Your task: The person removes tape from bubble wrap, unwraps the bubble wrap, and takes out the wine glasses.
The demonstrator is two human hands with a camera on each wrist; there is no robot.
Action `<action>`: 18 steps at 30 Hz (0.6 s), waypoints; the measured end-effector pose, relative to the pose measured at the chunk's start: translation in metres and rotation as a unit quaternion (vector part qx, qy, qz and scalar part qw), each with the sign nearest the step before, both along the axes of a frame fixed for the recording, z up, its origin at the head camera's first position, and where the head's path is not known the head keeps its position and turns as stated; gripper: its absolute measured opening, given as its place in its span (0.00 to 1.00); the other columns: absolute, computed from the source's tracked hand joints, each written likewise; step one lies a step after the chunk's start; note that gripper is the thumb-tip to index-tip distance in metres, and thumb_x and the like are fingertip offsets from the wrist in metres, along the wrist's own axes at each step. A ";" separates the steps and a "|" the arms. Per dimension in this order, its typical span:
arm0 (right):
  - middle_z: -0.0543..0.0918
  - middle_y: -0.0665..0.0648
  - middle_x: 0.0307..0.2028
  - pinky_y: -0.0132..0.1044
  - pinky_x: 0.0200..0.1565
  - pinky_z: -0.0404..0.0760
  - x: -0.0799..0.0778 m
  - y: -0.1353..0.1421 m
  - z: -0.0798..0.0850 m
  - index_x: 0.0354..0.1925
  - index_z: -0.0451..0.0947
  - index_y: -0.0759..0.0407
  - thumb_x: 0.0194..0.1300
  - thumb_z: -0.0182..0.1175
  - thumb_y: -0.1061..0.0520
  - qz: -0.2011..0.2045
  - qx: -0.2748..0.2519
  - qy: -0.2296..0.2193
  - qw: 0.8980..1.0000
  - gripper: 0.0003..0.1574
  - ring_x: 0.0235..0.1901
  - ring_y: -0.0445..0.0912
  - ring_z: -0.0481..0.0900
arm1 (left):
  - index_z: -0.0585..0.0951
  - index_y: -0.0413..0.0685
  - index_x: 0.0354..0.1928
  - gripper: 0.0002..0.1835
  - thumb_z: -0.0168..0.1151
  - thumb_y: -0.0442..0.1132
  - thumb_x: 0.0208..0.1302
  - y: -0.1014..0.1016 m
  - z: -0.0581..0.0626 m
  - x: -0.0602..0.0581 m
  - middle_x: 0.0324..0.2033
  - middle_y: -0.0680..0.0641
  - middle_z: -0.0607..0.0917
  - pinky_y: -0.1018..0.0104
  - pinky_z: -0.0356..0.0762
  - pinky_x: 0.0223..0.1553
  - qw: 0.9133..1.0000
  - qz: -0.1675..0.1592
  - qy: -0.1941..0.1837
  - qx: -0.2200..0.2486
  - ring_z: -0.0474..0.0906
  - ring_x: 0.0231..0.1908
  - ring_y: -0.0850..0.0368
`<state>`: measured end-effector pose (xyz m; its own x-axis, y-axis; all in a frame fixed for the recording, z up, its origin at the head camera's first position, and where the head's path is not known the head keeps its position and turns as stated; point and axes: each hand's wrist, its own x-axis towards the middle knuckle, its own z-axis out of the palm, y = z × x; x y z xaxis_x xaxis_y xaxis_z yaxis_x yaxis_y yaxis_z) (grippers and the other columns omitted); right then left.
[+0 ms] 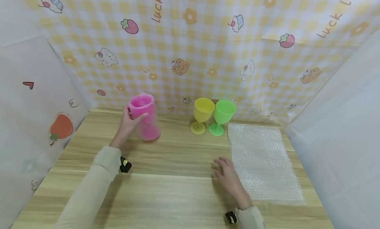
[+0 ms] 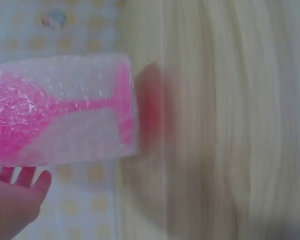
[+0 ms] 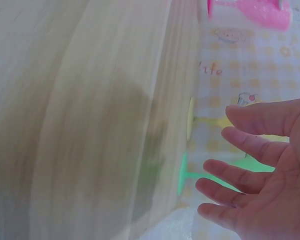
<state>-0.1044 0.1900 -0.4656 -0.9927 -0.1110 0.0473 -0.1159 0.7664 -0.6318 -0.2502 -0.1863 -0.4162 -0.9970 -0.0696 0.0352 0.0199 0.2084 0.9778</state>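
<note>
A pink goblet [image 1: 143, 114] wrapped in bubble wrap is upright at the back left of the table. My left hand [image 1: 130, 121] grips it from the left side, high on the wrapped bowl. In the left wrist view the stem and foot of the goblet [image 2: 92, 105] show through the clear wrap, with the foot close over the wood. My right hand [image 1: 229, 178] hovers over the table beside the left edge of a flat bubble wrap sheet [image 1: 264, 163]. Its fingers are spread and loosely bent in the right wrist view, with nothing in them.
A yellow goblet [image 1: 204, 111] and a green goblet [image 1: 224, 113] stand unwrapped side by side at the back middle of the wooden table [image 1: 178, 156]. Behind them hangs a checked cloth [image 1: 207, 50]. White sheets [image 1: 341, 116] close off both sides.
</note>
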 end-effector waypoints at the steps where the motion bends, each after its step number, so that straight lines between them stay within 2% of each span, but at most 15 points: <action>1: 0.67 0.70 0.58 0.58 0.58 0.65 -0.001 -0.003 0.001 0.53 0.71 0.65 0.56 0.59 0.63 0.002 -0.007 0.000 1.000 0.25 0.60 0.64 0.62 | 0.47 0.50 0.67 0.45 0.60 0.54 0.56 0.004 0.000 0.002 0.60 0.42 0.61 0.53 0.66 0.58 1.000 -0.004 -0.005 -0.001 0.63 0.54 0.51; 6: 0.68 0.69 0.58 0.58 0.59 0.65 -0.003 -0.019 0.006 0.54 0.71 0.63 0.58 0.58 0.62 0.022 -0.041 0.003 0.999 0.23 0.59 0.63 0.63 | 0.48 0.51 0.68 0.43 0.56 0.59 0.57 0.030 0.001 0.021 0.63 0.41 0.62 0.48 0.59 0.63 0.996 -0.057 -0.062 0.013 0.61 0.60 0.46; 10: 0.71 0.64 0.57 0.54 0.57 0.69 -0.006 -0.032 0.011 0.55 0.70 0.62 0.62 0.56 0.58 0.040 -0.084 0.011 0.996 0.23 0.57 0.59 0.68 | 0.48 0.56 0.69 0.42 0.52 0.62 0.58 0.052 -0.002 0.040 0.65 0.42 0.61 0.44 0.57 0.63 0.985 -0.120 -0.115 0.047 0.59 0.64 0.44; 14: 0.73 0.63 0.56 0.51 0.56 0.71 -0.013 -0.043 0.015 0.58 0.66 0.62 0.66 0.51 0.55 0.045 -0.189 -0.013 0.981 0.24 0.55 0.57 0.72 | 0.48 0.57 0.69 0.39 0.47 0.62 0.61 0.073 -0.012 0.060 0.64 0.42 0.62 0.45 0.57 0.63 0.966 -0.180 -0.149 0.114 0.59 0.64 0.43; 18: 0.73 0.67 0.55 0.50 0.57 0.71 -0.019 -0.052 0.013 0.60 0.63 0.65 0.69 0.46 0.53 0.044 -0.299 -0.064 0.951 0.26 0.53 0.59 0.73 | 0.51 0.52 0.69 0.38 0.47 0.60 0.62 0.094 -0.028 0.078 0.65 0.40 0.61 0.49 0.56 0.65 0.936 -0.218 -0.181 0.210 0.58 0.64 0.43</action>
<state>-0.1235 0.1383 -0.4523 -0.9826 -0.1856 0.0087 -0.0570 0.2564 -0.9649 -0.1720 -0.0926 -0.4441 -0.8749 0.4145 -0.2503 -0.3357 -0.1465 0.9305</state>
